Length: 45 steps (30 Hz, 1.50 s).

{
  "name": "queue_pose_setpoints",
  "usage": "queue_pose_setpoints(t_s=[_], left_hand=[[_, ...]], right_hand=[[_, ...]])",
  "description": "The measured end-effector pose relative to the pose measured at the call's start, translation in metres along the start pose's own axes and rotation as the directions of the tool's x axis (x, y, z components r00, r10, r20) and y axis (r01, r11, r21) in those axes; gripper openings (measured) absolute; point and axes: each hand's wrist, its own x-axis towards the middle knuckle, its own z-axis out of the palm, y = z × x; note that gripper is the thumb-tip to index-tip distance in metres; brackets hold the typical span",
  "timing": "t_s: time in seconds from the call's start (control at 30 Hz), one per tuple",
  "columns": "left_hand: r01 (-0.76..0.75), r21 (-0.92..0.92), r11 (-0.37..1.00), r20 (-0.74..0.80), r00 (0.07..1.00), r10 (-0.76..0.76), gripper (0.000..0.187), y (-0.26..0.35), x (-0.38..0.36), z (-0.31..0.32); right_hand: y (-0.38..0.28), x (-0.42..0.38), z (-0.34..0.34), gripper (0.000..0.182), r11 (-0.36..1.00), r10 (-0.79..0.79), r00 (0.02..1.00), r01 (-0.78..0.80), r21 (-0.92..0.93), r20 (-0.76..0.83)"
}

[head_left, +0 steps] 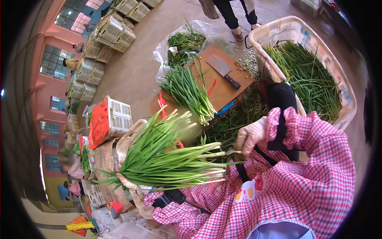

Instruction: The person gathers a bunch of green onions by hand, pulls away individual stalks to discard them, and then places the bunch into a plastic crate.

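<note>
A large bunch of green leafy stalks (171,159) lies across my left hand (127,182), whose fingers are mostly hidden under the leaves. The pale stalk ends point right, fanned into two parts. Beside those ends my right hand (251,137) is closed in a pinch, at a thin pale strand (232,152). Beyond them a second bunch (189,91) rests on a brown board (234,89), its pale ends toward me. A cleaver (223,71) with a dark handle lies flat on the board, near red strips (212,87).
At the right stands a large pale crate (274,67) full of long greens. Clear plastic (161,51) with greens lies behind the board. A white crate with red cloth (99,123) stands left. Another person's legs (229,14) are at the top. Stacked crates (115,32) line the far left.
</note>
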Motion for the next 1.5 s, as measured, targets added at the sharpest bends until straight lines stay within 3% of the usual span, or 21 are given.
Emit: queue_pose_setpoints(t_s=[0.03,0.07,0.1,0.17,0.2,0.23,0.3,0.33,0.4,0.57,0.63,0.7,0.77,0.97,1.07,1.17,1.27,1.33,1.4,1.43,1.5], left_hand=[[-0.064,0.045,0.997,0.034,0.997,0.062,0.028,-0.004,0.002,0.012],[-0.072,0.096,0.993,-0.158,0.984,0.086,0.029,-0.002,-0.007,0.026],[-0.075,0.099,0.992,-0.158,0.983,0.091,0.029,0.002,-0.007,0.026],[-0.138,0.223,0.965,-0.159,0.972,0.175,0.031,0.016,-0.008,0.026],[-0.104,0.155,0.982,-0.174,0.976,0.131,0.032,0.027,-0.006,0.011],[-0.109,0.167,0.980,-0.172,0.976,0.138,0.032,0.034,-0.005,0.001],[-0.138,0.109,0.984,-0.135,0.979,0.152,0.032,0.042,-0.005,-0.012],[-0.182,0.130,0.975,-0.192,0.960,0.205,0.030,0.041,-0.006,-0.010],[-0.175,0.175,0.969,-0.229,0.950,0.213,0.029,0.041,-0.010,0.001],[-0.168,0.269,0.948,-0.231,0.944,0.233,0.025,0.041,-0.022,0.024],[-0.173,0.240,0.955,-0.167,0.962,0.216,0.040,0.045,-0.022,0.018],[-0.169,0.235,0.957,-0.166,0.964,0.210,0.039,0.041,-0.025,0.027],[-0.163,0.225,0.961,-0.159,0.966,0.201,0.039,0.039,-0.027,0.034],[-0.127,0.088,0.988,-0.066,0.989,0.133,0.034,0.028,-0.024,0.042],[-0.143,0.173,0.975,-0.154,0.973,0.170,0.032,0.030,-0.024,0.033],[-0.145,0.146,0.979,-0.152,0.974,0.167,0.031,0.034,-0.022,0.027],[-0.207,0.205,0.957,-0.211,0.945,0.250,0.024,0.036,-0.021,0.026],[-0.129,0.209,0.969,-0.335,0.922,0.195,0.029,0.042,-0.021,0.022],[-0.161,0.247,0.956,-0.302,0.924,0.234,0.031,0.042,-0.022,0.020],[-0.192,0.283,0.940,-0.263,0.926,0.269,0.034,0.043,-0.023,0.019],[-0.192,0.279,0.941,-0.332,0.900,0.282,0.036,0.045,-0.024,0.019]], right_hand=[[0.011,-0.016,-0.005,0.028,0.994,0.063,0.996,-0.068,-0.082,-0.062],[0.017,-0.033,-0.008,0.027,0.939,0.195,0.971,-0.225,-0.262,-0.137],[0.018,-0.040,-0.008,0.026,0.828,0.303,0.925,-0.374,-0.418,-0.228],[-0.011,-0.046,0.028,0.027,0.050,0.320,0.713,-0.670,-0.741,-0.623],[0.012,-0.052,0.019,0.027,-0.350,0.227,0.706,-0.584,-0.733,-0.671],[0.011,-0.044,0.028,0.025,-0.366,-0.080,0.744,-0.641,-0.675,-0.663],[-0.022,-0.021,0.050,0.027,0.080,-0.146,0.795,-0.583,-0.808,-0.588],[-0.030,-0.008,0.060,0.030,0.317,-0.331,0.773,-0.448,-0.836,-0.540],[-0.046,0.018,0.071,0.028,0.567,-0.348,0.739,-0.324,-0.757,-0.577],[-0.046,0.081,0.056,0.033,0.569,-0.261,0.816,-0.303,-0.765,-0.516],[-0.038,0.099,0.044,0.034,0.585,-0.228,0.857,-0.259,-0.769,-0.462],[-0.030,0.116,0.035,0.029,0.898,-0.058,0.862,-0.176,-0.403,-0.504],[-0.018,0.127,0.027,0.018,0.997,0.031,0.857,-0.065,-0.049,-0.515],[-0.009,0.131,0.041,0.013,0.963,0.111,0.800,0.060,0.263,-0.589],[0.004,0.122,0.036,0.017,0.955,0.063,0.906,0.068,0.290,-0.419],[0.002,0.098,0.027,0.020,0.973,0.003,0.946,0.071,0.218,-0.324],[-0.002,0.059,0.010,0.020,0.999,0.035,0.938,-0.046,-0.023,-0.345],[0.004,0.026,0.001,0.018,0.969,0.171,0.929,-0.219,-0.115,-0.328],[0.012,-0.004,0.000,0.026,0.755,0.241,0.830,-0.487,-0.440,-0.503],[0.010,-0.011,0.004,0.032,0.221,0.230,0.758,-0.651,-0.726,-0.610],[0.011,-0.014,0.017,0.035,0.065,0.291,0.638,-0.756,-0.651,-0.713]])
